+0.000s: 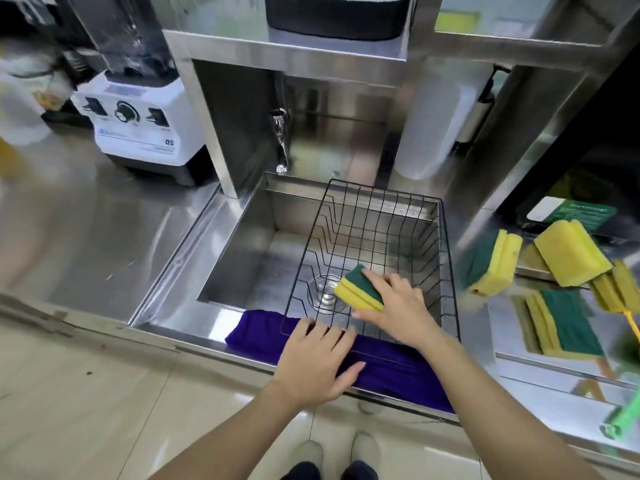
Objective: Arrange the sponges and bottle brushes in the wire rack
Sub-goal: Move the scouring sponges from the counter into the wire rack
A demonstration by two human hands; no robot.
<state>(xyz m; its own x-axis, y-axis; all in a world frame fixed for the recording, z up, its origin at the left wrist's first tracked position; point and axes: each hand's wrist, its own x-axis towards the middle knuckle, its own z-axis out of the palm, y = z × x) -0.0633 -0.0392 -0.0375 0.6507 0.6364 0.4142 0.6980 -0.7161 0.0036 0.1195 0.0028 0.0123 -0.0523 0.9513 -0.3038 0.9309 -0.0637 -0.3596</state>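
A black wire rack [382, 216] sits over the right half of a steel sink [239, 261]. My right hand [398, 306] is inside the rack, shut on a yellow sponge with a green scrub face [358, 287], held low near the rack's front left. My left hand [315, 358] lies flat with fingers spread on a purple cloth [398, 368] at the rack's front edge. On the counter to the right lie three more yellow-green sponges [491, 261] [571, 256] [562, 322]. A yellow-headed bottle brush [620, 285] and a green brush handle [623, 419] lie at the far right.
A white blender base [138, 123] stands on the left counter. A chrome tap [281, 140] hangs over the sink's back edge under a steel shelf [287, 46]. A white bottle [433, 126] stands behind the rack. The sink drain [325, 292] shows through the wires.
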